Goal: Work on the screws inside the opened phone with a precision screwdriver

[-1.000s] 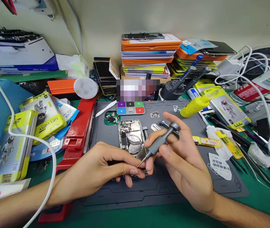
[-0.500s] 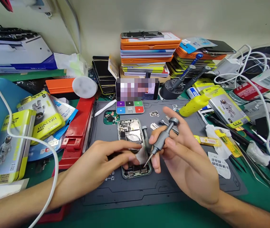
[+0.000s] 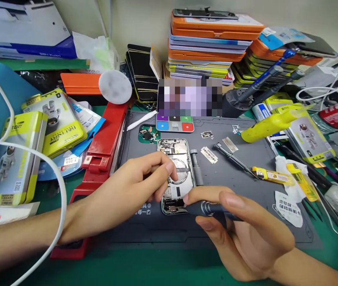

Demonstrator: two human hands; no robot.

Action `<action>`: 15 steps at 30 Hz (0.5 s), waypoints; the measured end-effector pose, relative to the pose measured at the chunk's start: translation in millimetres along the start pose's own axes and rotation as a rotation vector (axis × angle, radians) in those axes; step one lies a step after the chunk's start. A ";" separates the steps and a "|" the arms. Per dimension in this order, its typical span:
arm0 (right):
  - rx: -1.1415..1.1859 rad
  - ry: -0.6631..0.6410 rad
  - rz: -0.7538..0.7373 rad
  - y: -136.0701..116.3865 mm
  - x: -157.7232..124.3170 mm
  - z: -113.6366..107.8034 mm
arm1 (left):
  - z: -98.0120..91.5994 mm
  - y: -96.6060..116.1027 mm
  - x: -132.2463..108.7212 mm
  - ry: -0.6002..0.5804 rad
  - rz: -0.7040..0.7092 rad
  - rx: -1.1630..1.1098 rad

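Observation:
An opened smartphone [image 3: 182, 149] lies on the dark work mat, its inner parts and a round coil bare. My left hand [image 3: 149, 178] rests over the phone's left side, thumb and forefinger close together and the other fingers curled; whatever they might pinch is hidden. My right hand [image 3: 246, 230] grips a dark screwdriver [image 3: 209, 207] between thumb and fingers, tilted nearly flat. Its front end points at the phone's lower right corner, and I cannot see the tip. Just right of the phone lies a grey cylindrical tool [image 3: 198, 172].
On the mat lie another screwdriver [image 3: 233, 159], a razor blade [image 3: 209, 155] and a yellow bottle [image 3: 264, 126]. A red clamp-like tool [image 3: 103, 137] and battery boxes [image 3: 60, 123] stand left. A propped phone [image 3: 193, 97] and stacked orange cases [image 3: 213, 29] are behind. A white cable [image 3: 58, 198] crosses my left forearm.
My right hand has turned and lowered, tipping the screwdriver from steep to nearly flat. My left thumb and forefinger have closed together and shifted up the phone. The camera view has shifted.

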State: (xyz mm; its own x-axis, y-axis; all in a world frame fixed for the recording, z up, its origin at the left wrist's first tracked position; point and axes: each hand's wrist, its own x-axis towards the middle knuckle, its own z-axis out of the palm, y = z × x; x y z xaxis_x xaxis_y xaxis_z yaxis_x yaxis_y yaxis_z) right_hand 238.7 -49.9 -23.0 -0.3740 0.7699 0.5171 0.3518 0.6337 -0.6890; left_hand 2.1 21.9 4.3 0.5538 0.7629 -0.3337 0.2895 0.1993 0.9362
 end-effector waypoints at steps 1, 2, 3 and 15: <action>0.010 -0.008 0.013 -0.1 -0.1 1.0 | -0.1 0.0 -0.3 -0.006 0.003 -0.003; 0.019 -0.016 0.026 -0.3 0.0 2.0 | -0.4 -0.2 -0.6 -0.009 0.006 -0.005; 0.027 -0.026 0.036 -0.4 0.0 2.7 | -0.7 -0.5 -1.1 -0.010 0.010 -0.008; 0.066 -0.085 0.053 2.9 -2.7 6.2 | -3.0 -1.9 -1.3 -0.040 0.064 0.014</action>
State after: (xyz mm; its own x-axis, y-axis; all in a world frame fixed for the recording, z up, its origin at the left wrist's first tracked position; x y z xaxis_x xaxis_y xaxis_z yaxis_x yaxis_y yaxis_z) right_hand 235.4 -50.6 -29.6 -0.4288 0.7914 0.4357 0.3168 0.5834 -0.7478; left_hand -1.5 22.3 3.4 0.6020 0.7486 -0.2778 0.2636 0.1420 0.9541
